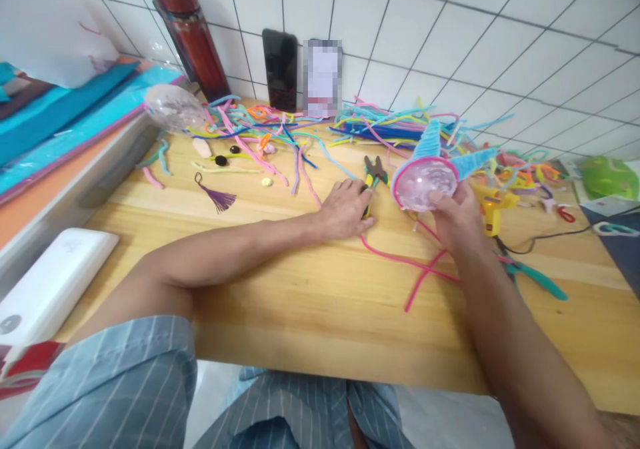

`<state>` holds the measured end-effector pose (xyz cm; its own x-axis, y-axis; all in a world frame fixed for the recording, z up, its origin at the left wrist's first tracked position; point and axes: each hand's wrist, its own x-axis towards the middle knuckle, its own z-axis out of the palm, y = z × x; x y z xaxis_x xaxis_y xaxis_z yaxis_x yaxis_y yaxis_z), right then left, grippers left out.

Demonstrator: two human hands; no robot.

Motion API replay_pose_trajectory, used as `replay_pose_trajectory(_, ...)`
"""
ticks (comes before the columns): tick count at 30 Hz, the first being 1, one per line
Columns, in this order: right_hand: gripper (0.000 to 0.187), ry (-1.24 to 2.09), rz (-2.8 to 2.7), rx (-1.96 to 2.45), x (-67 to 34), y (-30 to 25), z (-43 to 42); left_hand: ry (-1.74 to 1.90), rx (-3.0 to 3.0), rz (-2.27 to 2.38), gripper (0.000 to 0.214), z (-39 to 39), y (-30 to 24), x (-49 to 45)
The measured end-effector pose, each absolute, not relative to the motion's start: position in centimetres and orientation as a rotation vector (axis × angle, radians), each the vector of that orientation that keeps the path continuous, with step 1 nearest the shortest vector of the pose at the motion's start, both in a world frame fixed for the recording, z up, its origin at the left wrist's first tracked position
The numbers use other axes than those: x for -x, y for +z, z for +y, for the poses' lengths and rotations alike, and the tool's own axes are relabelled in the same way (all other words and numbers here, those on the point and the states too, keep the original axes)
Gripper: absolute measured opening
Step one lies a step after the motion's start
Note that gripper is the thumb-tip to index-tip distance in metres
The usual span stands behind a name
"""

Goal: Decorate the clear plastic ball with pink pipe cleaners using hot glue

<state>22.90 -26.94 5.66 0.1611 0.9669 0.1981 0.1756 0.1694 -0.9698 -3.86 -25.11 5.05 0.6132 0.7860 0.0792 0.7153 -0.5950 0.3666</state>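
Resting on the wooden tabletop (300, 302), the left hand (345, 210) lay palm down with its fingers curled around the yellow and green handles of the pliers (374, 172), whose dark jaws pointed away toward the far wall. Just to the right, the right hand (457, 217) was raised a little above the tabletop and gripped a clear ball (424, 183) from below, thumb pressed on its near side. The ball had a pink rim and two fuzzy blue points sticking up and out to the right.

A long pink pipe cleaner (415, 263) ran across the tabletop under both hands and crossed itself near the right forearm. A yellow glue gun (494, 210) sat just right of the right hand, its dark cord trailing off to the right, and a teal-handled tool (539, 279) lay nearer, beside the right forearm. A tangled pile of coloured pipe cleaners (370, 119) spread along the far side.

To the left were a purple tassel (219, 198), a second clear ball (173, 107) and a white box (55, 282) at the near left edge. Against the tiled wall stood a red flask (189, 32) and a black phone (280, 69).
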Motion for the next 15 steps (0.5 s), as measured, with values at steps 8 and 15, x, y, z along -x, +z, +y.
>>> replay_pose_trajectory(8,0.073,0.888,-1.253,1.291,-23.3,4.8,-27.6,0.336,-2.611,1.172,0.062,-24.4,4.5,4.4)
replay_pose_trajectory(15,0.077,0.975,-1.337,1.297,-21.3,4.8,-27.2,0.361,-2.539,1.155,0.074,-25.0,4.8,4.6)
